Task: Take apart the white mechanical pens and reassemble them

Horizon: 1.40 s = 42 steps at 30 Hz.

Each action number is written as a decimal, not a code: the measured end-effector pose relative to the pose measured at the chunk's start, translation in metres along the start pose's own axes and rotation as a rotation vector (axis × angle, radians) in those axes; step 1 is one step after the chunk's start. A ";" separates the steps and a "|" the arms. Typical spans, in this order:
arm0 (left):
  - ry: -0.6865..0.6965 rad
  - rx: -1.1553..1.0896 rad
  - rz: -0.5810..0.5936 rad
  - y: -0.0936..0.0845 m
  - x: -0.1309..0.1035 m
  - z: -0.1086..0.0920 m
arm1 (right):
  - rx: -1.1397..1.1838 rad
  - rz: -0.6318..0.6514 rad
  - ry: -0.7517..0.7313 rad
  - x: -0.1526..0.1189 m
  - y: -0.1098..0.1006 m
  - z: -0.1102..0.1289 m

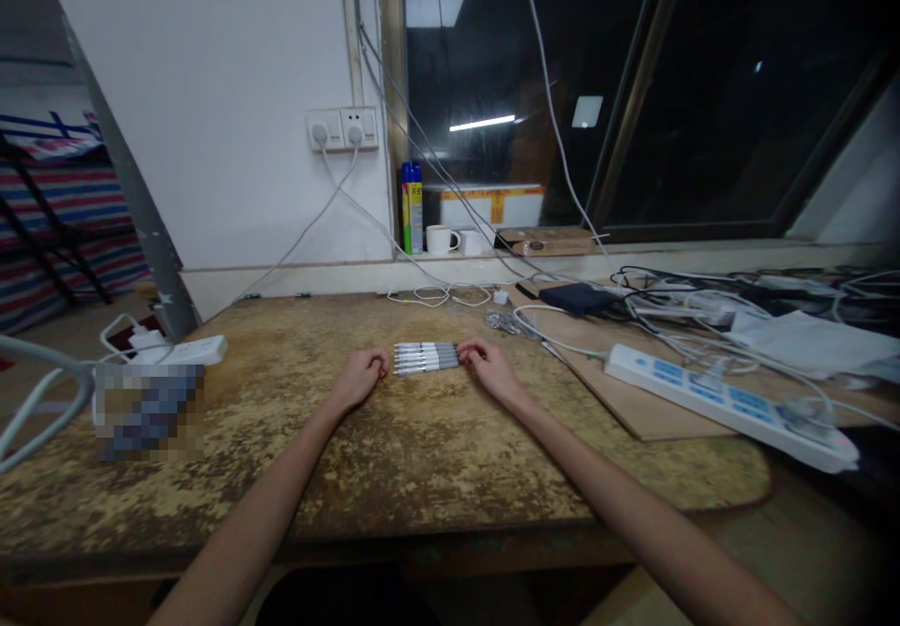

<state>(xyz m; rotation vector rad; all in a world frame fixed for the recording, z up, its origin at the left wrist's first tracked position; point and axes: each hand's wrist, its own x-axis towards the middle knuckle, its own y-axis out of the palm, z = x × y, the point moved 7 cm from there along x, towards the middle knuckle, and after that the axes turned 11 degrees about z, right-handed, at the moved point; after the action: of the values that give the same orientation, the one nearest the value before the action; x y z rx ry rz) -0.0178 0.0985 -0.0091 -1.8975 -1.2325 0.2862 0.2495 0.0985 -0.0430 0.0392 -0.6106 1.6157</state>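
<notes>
Several white and grey pens (pixel 426 357) lie side by side on the worn wooden table (pixel 422 467), their lengths running left to right. To the left of them my left hand (pixel 362 375) rests on the tabletop with its fingers curled in, a small gap from the pen tips; nothing shows in it. My right hand (pixel 490 369) is at the opposite ends of the pens. Its fingers are bent and a little apart, with the fingertips at or touching the pen ends, and no pen is lifted.
On the right, a long power strip (pixel 731 406) lies across a brown board (pixel 625 410) amid tangled cables. A smaller power strip (pixel 189 351) and a blurred-out item (pixel 151 410) are at left. A spray can (pixel 412 209) and white mug (pixel 441 239) stand on the windowsill.
</notes>
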 end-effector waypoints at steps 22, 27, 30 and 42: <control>0.024 0.004 -0.011 0.001 0.000 0.001 | -0.005 0.018 -0.005 0.004 0.001 -0.002; 0.027 0.000 -0.007 0.001 -0.001 0.000 | -0.015 0.020 -0.001 0.003 0.001 -0.003; 0.032 0.005 -0.005 0.001 -0.001 0.001 | -0.025 0.024 0.008 0.004 0.001 -0.005; 0.039 0.013 0.000 0.000 -0.001 -0.001 | -0.017 0.015 -0.006 0.002 0.000 -0.001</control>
<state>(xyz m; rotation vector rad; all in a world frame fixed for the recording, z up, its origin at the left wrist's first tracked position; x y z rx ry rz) -0.0173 0.0971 -0.0088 -1.8841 -1.2016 0.2553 0.2494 0.1011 -0.0430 0.0269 -0.6304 1.6255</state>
